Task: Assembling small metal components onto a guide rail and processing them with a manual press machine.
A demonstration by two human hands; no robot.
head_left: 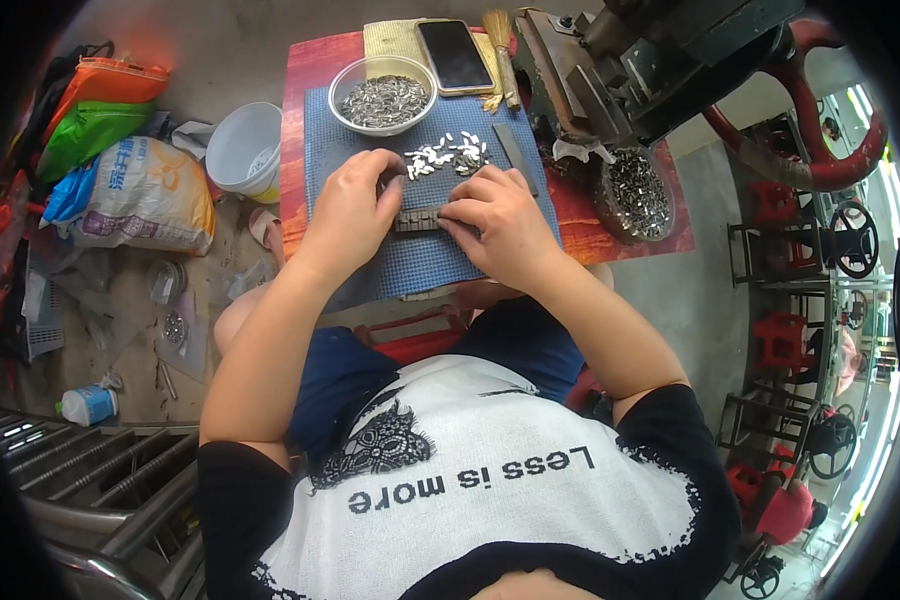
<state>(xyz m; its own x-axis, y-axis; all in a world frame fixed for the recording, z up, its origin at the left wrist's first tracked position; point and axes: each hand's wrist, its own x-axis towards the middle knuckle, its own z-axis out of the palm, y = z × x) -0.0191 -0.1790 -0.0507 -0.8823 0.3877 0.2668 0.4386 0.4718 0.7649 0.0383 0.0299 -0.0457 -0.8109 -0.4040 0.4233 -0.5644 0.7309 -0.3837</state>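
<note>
A small slotted metal block (417, 220) lies on the blue textured mat (355, 262) between my hands. My left hand (355, 205) is closed at the block's left end, its thumb and fingertips drawn together; what they hold is hidden. With thumb and forefinger, my right hand (500, 222) grips the block's right end. Just beyond the block are scattered small silvery-white metal pieces (432, 160). Farther back stands a clear plastic bowl (336, 88) filled with similar small metal pieces (382, 102). A flat dark metal bar (515, 158) lies right of the loose pieces.
A phone (455, 55) and a straw brush (503, 60) lie at the table's back. A heavy machine with a red handwheel (820, 110) looms right, above a tub of metal parts (635, 195). Left are a white bucket (242, 150) and a woven sack (140, 195).
</note>
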